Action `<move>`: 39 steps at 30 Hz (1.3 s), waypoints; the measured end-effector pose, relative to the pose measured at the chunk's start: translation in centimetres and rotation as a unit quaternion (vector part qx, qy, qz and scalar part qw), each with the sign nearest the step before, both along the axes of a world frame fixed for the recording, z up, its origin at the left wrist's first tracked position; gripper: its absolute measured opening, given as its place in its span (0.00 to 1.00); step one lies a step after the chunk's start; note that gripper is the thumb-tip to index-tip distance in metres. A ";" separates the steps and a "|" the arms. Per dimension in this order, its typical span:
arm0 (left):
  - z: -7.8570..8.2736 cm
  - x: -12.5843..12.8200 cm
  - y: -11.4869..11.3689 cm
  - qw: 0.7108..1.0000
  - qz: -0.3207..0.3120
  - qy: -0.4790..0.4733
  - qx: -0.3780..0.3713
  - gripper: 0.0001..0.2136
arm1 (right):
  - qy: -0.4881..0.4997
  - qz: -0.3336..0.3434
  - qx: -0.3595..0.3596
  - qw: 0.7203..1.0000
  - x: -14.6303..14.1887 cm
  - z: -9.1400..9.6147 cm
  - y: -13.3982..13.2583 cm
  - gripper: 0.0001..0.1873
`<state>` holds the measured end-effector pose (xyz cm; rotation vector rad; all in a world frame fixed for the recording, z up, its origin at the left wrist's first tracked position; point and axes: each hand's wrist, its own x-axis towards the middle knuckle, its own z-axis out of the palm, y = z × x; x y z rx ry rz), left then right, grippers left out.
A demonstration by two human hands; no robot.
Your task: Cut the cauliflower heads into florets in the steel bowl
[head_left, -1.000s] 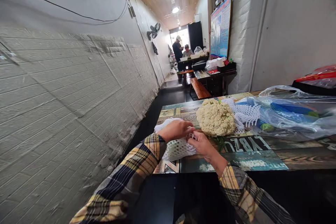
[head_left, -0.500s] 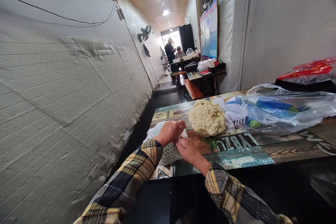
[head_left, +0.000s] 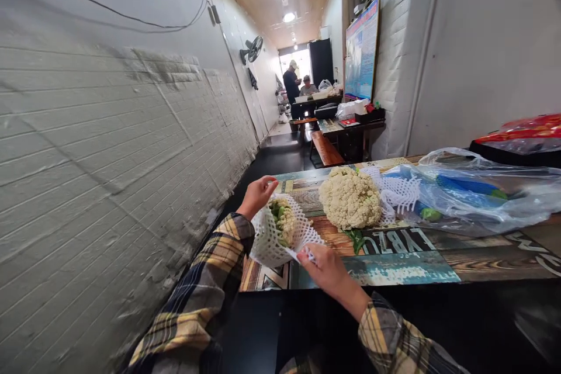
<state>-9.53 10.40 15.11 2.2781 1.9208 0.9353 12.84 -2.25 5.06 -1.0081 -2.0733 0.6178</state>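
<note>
A cauliflower [head_left: 287, 223] with green leaf stubs shows through the opened mouth of a white foam net [head_left: 268, 245] on the table. My right hand [head_left: 326, 269] pinches the near right edge of this net and stretches it towards me. Above the net's far left side, my left hand [head_left: 258, 196] is raised with thumb and fingers pressed together; what they hold, if anything, I cannot make out. To the right sits a larger cauliflower [head_left: 350, 198], partly in a second foam net [head_left: 397, 190]. A green leaf [head_left: 357, 239] lies at its base.
A clear plastic bag [head_left: 477, 204] with blue-wrapped green vegetables covers the table's right side. Behind it are red packages [head_left: 521, 131]. A brick-patterned wall [head_left: 87, 187] runs along my left. Two people [head_left: 293, 85] are at a far table, beyond a wooden bench [head_left: 326, 149].
My hands have moved apart, the left up and to the left, the right lower and slightly right. The foam net's mouth has opened, showing the cauliflower inside. The view has shifted slightly.
</note>
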 end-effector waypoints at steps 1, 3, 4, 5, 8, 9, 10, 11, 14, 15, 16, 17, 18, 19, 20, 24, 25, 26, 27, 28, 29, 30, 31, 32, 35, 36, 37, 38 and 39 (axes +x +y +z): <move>0.3 -0.2 -0.6 0.999 -0.030 0.009 -0.012 0.19 | 0.009 0.012 -0.013 1.000 0.3 -0.1 0.4 0.15; 0.8 -0.4 -2.3 0.994 -0.092 0.055 -0.030 0.17 | 0.022 0.037 -0.033 0.999 0.8 0.1 0.9 0.10; 1.0 -0.5 -3.3 0.988 -0.122 0.090 -0.037 0.16 | 0.022 0.047 -0.039 0.998 0.9 0.3 1.0 0.11; 1.1 -0.5 -4.3 0.979 -0.151 0.129 -0.043 0.15 | 0.016 0.056 -0.042 0.997 0.9 0.5 1.0 0.14; 0.8 -0.4 -7.2 0.945 -0.217 0.241 -0.052 0.16 | -0.005 0.095 -0.028 0.995 0.6 1.3 1.1 0.21; 0.4 -0.5 -7.9 0.936 -0.229 0.265 -0.047 0.18 | -0.001 0.106 -0.020 0.994 0.3 1.5 1.2 0.21; 0.0 -0.5 -8.5 0.929 -0.239 0.280 -0.039 0.21 | 0.010 0.111 -0.017 0.994 0.0 1.5 1.3 0.22; -0.4 -0.6 -8.9 0.925 -0.247 0.287 -0.029 0.23 | 0.027 0.110 -0.023 0.993 -0.4 1.5 1.3 0.23; -1.6 -0.7 -9.7 0.919 -0.274 0.285 0.001 0.27 | 0.080 0.084 -0.099 0.988 -1.7 0.5 1.3 0.27; -1.7 -0.7 -9.9 0.916 -0.282 0.285 0.008 0.27 | 0.094 0.080 -0.131 0.984 -2.0 0.0 1.2 0.29; -1.8 -0.7 -10.1 0.914 -0.287 0.286 0.014 0.26 | 0.104 0.080 -0.159 0.979 -2.3 -0.5 1.1 0.31; -1.7 -0.6 -10.2 0.913 -0.289 0.289 0.019 0.23 | 0.112 0.084 -0.178 0.974 -2.6 -0.9 1.0 0.32; -1.6 -0.6 -10.4 0.911 -0.287 0.294 0.022 0.19 | 0.119 0.090 -0.190 0.971 -2.8 -1.3 0.9 0.33; -1.3 -0.6 -10.5 0.911 -0.282 0.300 0.023 0.15 | 0.123 0.094 -0.193 0.969 -2.9 -1.5 0.8 0.34; -1.0 -0.6 -10.6 0.911 -0.276 0.306 0.023 0.12 | 0.126 0.096 -0.193 0.968 -3.0 -1.5 0.8 0.34; 0.2 -1.0 -11.2 0.915 -0.265 0.305 0.007 0.08 | 0.123 0.086 -0.161 0.975 -3.0 -0.6 0.9 0.31; 0.4 -1.1 -11.3 0.921 -0.262 0.289 0.003 0.07 | 0.122 0.083 -0.139 0.979 -3.0 -0.2 0.9 0.30; 0.6 -1.2 -11.4 0.929 -0.258 0.265 0.000 0.08 | 0.121 0.083 -0.115 0.982 -3.1 0.3 0.9 0.29; 0.8 -1.2 -11.5 0.939 -0.251 0.233 -0.001 0.08 | 0.117 0.086 -0.093 0.985 -3.3 0.8 0.9 0.29; 1.0 -1.1 -11.6 0.950 -0.245 0.195 -0.001 0.09 | 0.111 0.091 -0.076 0.987 -3.5 1.2 0.9 0.29; 1.0 -0.9 -11.6 0.957 -0.244 0.154 -0.002 0.09 | 0.101 0.095 -0.066 0.988 -3.9 1.6 1.0 0.29; 1.1 -0.7 -11.6 0.962 -0.246 0.114 -0.005 0.10 | 0.088 0.095 -0.063 0.990 -4.3 1.9 1.1 0.29; 1.0 -0.4 -11.6 0.965 -0.250 0.078 -0.011 0.10 | 0.072 0.090 -0.063 0.991 -4.7 2.1 1.2 0.28; 0.9 0.0 -11.5 0.966 -0.252 0.052 -0.019 0.10 | 0.053 0.081 -0.066 0.993 -5.0 2.2 1.4 0.24; 0.7 0.9 -11.4 0.972 -0.227 0.054 -0.040 0.10 | 0.004 0.046 -0.072 0.996 -5.7 1.9 2.2 0.16; 0.6 1.2 -11.3 0.972 -0.216 0.080 -0.039 0.09 | -0.006 0.033 -0.071 0.997 -5.7 1.8 2.5 0.18; 0.6 1.4 -11.3 0.971 -0.208 0.109 -0.034 0.08 | -0.011 0.022 -0.068 0.997 -5.6 1.6 2.7 0.21; 0.7 1.6 -11.2 0.969 -0.203 0.137 -0.027 0.06 | -0.011 0.013 -0.064 0.998 -5.4 1.5 2.9 0.23; 0.7 1.7 -11.1 0.966 -0.200 0.160 -0.019 0.05 | -0.008 0.009 -0.059 0.998 -5.1 1.4 3.1 0.24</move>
